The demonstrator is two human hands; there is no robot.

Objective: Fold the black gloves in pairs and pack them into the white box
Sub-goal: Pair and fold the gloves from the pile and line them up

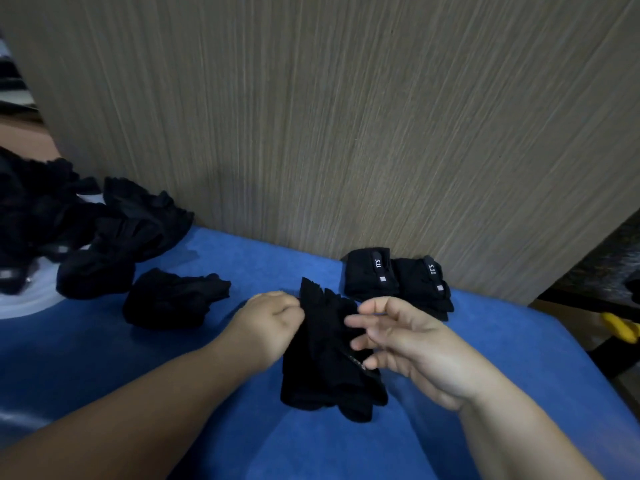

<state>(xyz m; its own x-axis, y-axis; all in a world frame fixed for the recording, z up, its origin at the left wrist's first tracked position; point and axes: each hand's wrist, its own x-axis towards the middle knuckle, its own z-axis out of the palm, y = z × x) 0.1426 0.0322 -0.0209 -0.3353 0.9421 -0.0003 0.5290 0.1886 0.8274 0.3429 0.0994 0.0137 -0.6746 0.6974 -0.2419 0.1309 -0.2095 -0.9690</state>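
Black gloves [329, 355], what looks like a stacked pair, lie at mid-desk between both hands, cuffs toward the person and finger ends pointing away. Head view, the only one. Left hand [273, 323] has its fingers curled and pinches the glove's far left edge, probably to square one glove over the other before folding. Right hand [408, 344] is loose, its fingers spread and half bent and the tips on or just over the glove's right side. It closes on nothing that I can see and seems placed to steady the fabric or start the fold. Blue desk [207, 427] carries everything. Two folded pairs [394, 282] sit side by side at the back, touching the wood-grain panel [346, 116], labels up. They look parked there as finished work awaiting packing. One loose glove [173, 299] lies crumpled to the left, apart from the hands and likely next in line. Further left is a heap of unsorted gloves [86, 230], the supply. Under that heap shows a white shape [27, 299]. Whether it is the box, a bag or a tray I cannot tell, as it is blurred and cut off by the frame edge. No clearly identifiable box in view, and nothing seen packed. A yellow object [620, 327] is at the far right, off the desk, kind unclear.
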